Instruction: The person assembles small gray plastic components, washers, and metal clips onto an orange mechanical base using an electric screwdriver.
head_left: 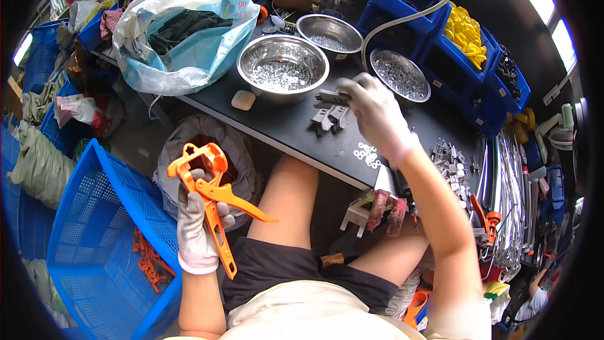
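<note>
My gloved left hand (195, 239) is closed around an orange hand tool (229, 195), raised above my left thigh. The tool has two long handles, a pivot and a rounded open head. Over the bench, my gloved right hand (377, 113) pinches a small dark grey part (332, 97); its fingertips are partly hidden behind the hand. Just below that part lie a few grey slotted metal pieces (329, 118) on the black benchtop. Several small white washers (367, 155) are scattered near my right wrist.
A steel bowl (283, 39) of small hardware stands near two shallow metal dishes. A white sack (135, 66) sits at the bench's left. Blue bins (402, 0) rise behind. On my left is a blue crate (94, 214) with orange parts; long metal strips (506, 201) lie right.
</note>
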Demonstrator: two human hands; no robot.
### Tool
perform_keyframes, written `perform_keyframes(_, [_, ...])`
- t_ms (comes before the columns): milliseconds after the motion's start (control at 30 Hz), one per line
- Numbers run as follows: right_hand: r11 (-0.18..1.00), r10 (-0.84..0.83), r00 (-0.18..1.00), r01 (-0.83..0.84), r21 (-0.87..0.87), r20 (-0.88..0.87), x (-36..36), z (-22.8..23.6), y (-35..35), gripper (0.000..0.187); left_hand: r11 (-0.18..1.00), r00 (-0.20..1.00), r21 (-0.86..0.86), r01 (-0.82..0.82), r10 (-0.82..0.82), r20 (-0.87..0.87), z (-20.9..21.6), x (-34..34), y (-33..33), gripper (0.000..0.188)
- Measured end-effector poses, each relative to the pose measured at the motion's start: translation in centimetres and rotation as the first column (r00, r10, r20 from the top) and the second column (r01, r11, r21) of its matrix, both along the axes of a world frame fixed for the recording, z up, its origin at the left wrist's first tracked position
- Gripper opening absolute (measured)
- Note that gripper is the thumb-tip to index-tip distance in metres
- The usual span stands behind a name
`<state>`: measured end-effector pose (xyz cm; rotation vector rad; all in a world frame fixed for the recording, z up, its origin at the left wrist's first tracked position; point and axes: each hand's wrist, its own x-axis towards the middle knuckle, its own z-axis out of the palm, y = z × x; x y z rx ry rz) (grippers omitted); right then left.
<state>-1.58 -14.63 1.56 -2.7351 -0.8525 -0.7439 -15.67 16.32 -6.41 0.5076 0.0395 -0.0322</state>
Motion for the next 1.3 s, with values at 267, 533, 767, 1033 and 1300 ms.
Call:
perform_keyframes(267, [0.261, 0.375, 0.814, 0.368, 0.893, -0.445, -15.0, -2.7, 4.2, 0.033, 0.879, 0.935, 0.377, -0.292, 0.178, 0.307, 6.5, 6.5, -8.7, 0.040])
perform_keyframes(533, [0.065, 0.485, 0.731, 0.518, 0.853, -0.480, -13.5, -2.8, 5.5, 0.043, 0.891, 0.881, 0.253, -0.378, 0.262, 0.394, 6.3, 6.2, -15.6, 0.045])
perform_keyframes(767, [0.061, 0.574, 0.620, 0.619, 0.783, -0.535, -15.7, -2.6, 3.7, 0.031, 0.506, 0.801, 0.626, -0.594, 0.298, 0.519, 3.1, 5.5, -11.9, 0.068])
perform_keyframes(1033, [0.175, 0.349, 0.804, 0.448, 0.877, -0.481, -18.4, -3.5, 1.6, 0.045, 0.772, 0.834, 0.612, 0.175, -0.446, 0.325, 5.2, 5.3, -11.7, 0.041])
perform_keyframes(1300, [0.350, 0.298, 0.814, 0.392, 0.851, -0.498, -18.6, -3.4, -1.0, 0.070, 0.857, 0.850, 0.410, -0.313, 0.059, 0.524, 7.6, 2.6, -11.8, 0.040])
